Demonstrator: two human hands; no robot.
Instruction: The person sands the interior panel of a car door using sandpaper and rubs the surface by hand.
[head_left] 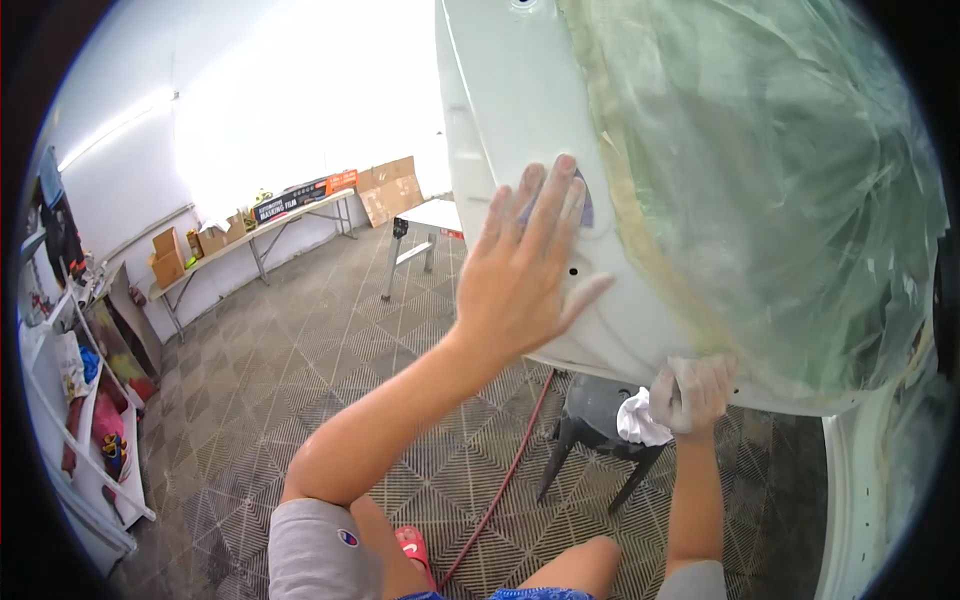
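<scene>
A pale car door panel [530,110] hangs in front of me, its right part covered by green-tinted masking film [760,180] with a tape edge. My left hand [525,260] lies on the bare panel, fingers stretched upward, thumb apart. Under its fingers a purple sanding sheet [587,205] shows at the right side. My right hand [692,393], dusted white, is curled at the panel's lower edge, fingers wrapped round the rim. Both hands carry white dust.
A black stool [600,405] with a white cloth [640,418] stands below the panel. A red hose [515,460] crosses the floor. Farther back are a sawhorse-like stand [430,218], a long table [240,240] with boxes, and shelves [90,420] at left.
</scene>
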